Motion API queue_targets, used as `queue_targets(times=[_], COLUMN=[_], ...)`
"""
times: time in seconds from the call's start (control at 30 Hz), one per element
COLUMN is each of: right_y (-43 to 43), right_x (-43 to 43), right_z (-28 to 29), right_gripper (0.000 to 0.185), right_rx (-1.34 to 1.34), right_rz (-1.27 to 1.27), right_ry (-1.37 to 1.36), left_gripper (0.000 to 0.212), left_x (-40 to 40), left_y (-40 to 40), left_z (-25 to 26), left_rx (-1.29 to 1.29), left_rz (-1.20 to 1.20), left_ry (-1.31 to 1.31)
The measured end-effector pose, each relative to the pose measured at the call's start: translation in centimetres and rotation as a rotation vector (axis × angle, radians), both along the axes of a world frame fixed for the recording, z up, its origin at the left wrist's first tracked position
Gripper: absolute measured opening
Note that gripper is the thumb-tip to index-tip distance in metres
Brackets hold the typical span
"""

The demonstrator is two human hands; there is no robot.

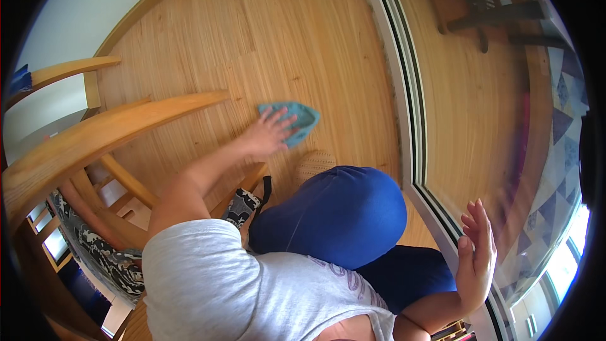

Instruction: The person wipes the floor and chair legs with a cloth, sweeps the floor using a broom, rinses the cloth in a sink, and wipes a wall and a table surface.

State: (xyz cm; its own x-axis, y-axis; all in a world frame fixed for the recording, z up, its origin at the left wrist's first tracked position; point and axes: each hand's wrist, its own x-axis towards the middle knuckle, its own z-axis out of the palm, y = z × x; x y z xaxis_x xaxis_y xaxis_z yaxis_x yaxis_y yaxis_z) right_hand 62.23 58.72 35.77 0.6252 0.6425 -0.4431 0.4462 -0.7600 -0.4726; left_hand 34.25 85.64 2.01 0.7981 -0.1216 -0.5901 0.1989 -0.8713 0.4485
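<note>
My left hand [272, 131] lies palm down, fingers spread, on a teal cloth [307, 118] on the wood-look floor. The cloth is bunched, with its far edge bent up, and the hand hides part of it. At the right, my right hand [478, 255] is raised beside the frame of a sliding glass door [416, 161], fingers up and nothing in it. Whether it touches the glass, I cannot tell. My bent knee in blue trousers [331, 213] is between the two arms. Past it shows a beige perforated piece of footwear [313, 165].
Curved wooden furniture parts [118, 118] reach in from the left, near my left arm. Black-and-white patterned fabric [102, 251] hangs below them. A white wall [104, 0] with a wooden baseboard borders the far left. Dark furniture legs [483, 40] and grey patterned fabric [544, 208] show through the glass.
</note>
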Motion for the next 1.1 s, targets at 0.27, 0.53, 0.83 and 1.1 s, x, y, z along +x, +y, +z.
queue_targets(times=[0.27, 0.53, 0.83, 1.1], right_y=[0.2, -0.5, -0.3, -0.2], right_x=[-0.3, -0.1, -0.1, 0.1], right_z=[-0.1, 0.0, -0.1, -0.3], right_gripper=[0.048, 0.048, 0.051, 0.045], right_rx=[0.003, -0.002, -0.003, 0.017], right_rz=[-0.029, 0.029, -0.032, 0.061], right_ry=[0.002, 0.007, 0.010, -0.024], left_gripper=[0.069, 0.076, 0.073, 0.064], left_x=[5.5, 1.9, 5.9, 4.5], left_y=[17.0, -7.1, 11.0, -0.2], left_z=[-5.1, -2.7, -5.9, -5.3], left_rx=[0.501, 0.325, 0.443, 0.415], left_rz=[1.324, 0.914, 1.289, 0.825], left_ry=[-0.085, 0.197, -0.165, -0.207])
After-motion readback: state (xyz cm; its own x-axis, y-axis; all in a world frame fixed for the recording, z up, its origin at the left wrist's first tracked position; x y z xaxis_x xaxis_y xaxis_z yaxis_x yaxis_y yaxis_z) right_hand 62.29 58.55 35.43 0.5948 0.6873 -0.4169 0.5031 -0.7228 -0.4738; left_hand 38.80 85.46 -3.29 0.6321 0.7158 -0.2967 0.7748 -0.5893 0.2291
